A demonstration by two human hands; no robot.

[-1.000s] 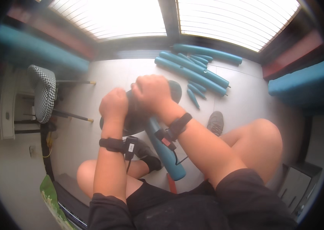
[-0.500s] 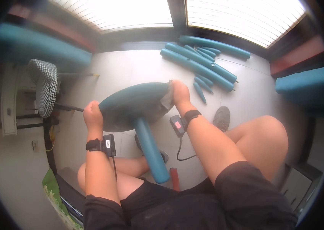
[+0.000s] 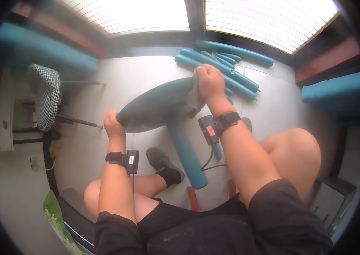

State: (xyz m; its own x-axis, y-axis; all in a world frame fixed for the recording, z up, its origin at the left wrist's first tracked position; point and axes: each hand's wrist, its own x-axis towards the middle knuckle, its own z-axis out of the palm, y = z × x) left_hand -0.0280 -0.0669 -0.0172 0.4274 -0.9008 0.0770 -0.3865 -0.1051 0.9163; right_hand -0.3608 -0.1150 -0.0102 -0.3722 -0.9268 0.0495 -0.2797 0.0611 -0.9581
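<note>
A teal round base point(image 3: 152, 104) with a thick teal post point(image 3: 185, 153) is held up in front of me. The post slants down towards my lap. My left hand point(image 3: 114, 124) is closed on the near left edge of the base. At the far right edge, my right hand point(image 3: 211, 81) is closed on a crumpled grey cloth point(image 3: 194, 98), which is pressed against the rim. Both wrists wear black straps with small cabled boxes.
Several teal rods point(image 3: 220, 70) of different lengths lie on the pale tiled floor by the window. A houndstooth stool point(image 3: 45, 97) lies tipped at the left. Teal padded benches stand on both sides, the right bench point(image 3: 337, 89) nearer. Red bars point(image 3: 193, 199) show below my seat.
The base has shifted up and to the right, tilting higher on its right side. Both hands moved with it, and the cloth hand now covers part of the rods behind.
</note>
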